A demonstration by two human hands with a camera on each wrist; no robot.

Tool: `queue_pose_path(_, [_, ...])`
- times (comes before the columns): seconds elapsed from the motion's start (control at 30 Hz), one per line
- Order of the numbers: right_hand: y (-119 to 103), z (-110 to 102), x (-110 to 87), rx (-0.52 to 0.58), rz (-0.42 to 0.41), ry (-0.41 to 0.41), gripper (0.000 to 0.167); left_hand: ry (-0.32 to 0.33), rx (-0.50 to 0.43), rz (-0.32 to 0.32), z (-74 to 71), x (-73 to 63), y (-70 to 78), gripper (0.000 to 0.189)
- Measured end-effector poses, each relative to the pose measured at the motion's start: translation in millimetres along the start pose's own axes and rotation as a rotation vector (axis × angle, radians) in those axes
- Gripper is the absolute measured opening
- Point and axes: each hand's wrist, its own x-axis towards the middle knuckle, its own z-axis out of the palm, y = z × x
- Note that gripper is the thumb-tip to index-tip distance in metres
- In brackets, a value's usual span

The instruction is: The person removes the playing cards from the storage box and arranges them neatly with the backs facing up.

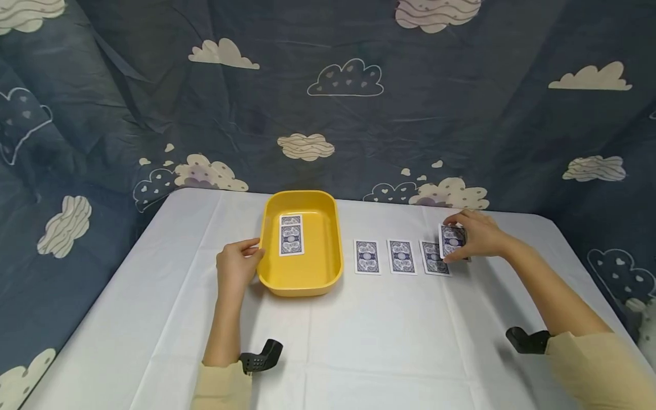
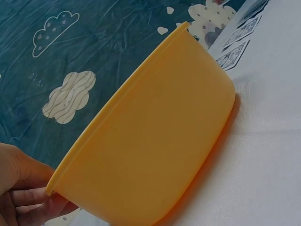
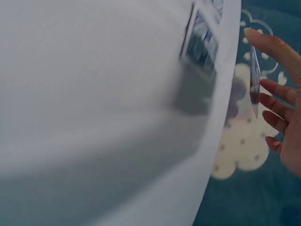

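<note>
My right hand [image 1: 482,232] pinches a playing card [image 1: 451,240] between thumb and fingers, its blue patterned back toward the head camera. In the right wrist view this held card [image 3: 255,80] appears nearly edge-on, raised off the table. On the left, my left hand [image 1: 238,265] grips the rim of a yellow plastic tray [image 1: 302,279], with the thumb at the rim and the other fingers partly hidden. Inside the tray lie two overlapping face-down cards [image 1: 291,239].
Right of the tray, a face-down card [image 1: 367,257], a second card [image 1: 402,257] and a third card [image 1: 433,261] lie in a row; the held card overlaps the third in the head view. A white cloth [image 1: 369,336] covers the table. Behind hangs a dark cloud-print curtain [image 1: 287,114].
</note>
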Motion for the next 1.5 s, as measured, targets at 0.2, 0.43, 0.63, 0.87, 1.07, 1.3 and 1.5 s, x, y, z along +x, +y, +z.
queue_pose_path(0.2, [22.1,9.3,-11.9,-0.034,0.011,-0.074,0.086,0.004,-0.004,0.007,-1.0,0.2,-1.0,0.031])
queue_pose_path(0.43, [41.5,25.3,-18.7,-0.031,0.043,-0.111,0.088,0.0,0.0,-0.015,-0.3,0.7,-0.5,0.031])
queue_pose_path(0.63, [44.6,33.0,-19.1,0.014,0.071,-0.137,0.088,-0.011,0.001,-0.034,-0.3,1.3,0.4,0.032])
queue_pose_path(0.87, [43.3,33.1,-19.7,0.049,0.098,-0.145,0.088,-0.014,0.008,-0.043,-0.7,1.6,0.9,0.032])
queue_pose_path(1.07, [43.3,31.4,-20.2,0.072,0.121,-0.146,0.09,-0.018,0.009,-0.055,-0.4,2.1,1.2,0.032])
queue_pose_path(1.3, [10.1,18.7,-0.9,0.111,0.127,0.074,0.079,-0.014,0.007,-0.037,-1.3,1.6,-0.8,0.032])
queue_pose_path(1.5, [-53.4,4.8,31.0,0.089,0.013,0.19,0.078,-0.008,-0.006,-0.031,-1.2,1.8,-0.1,0.032])
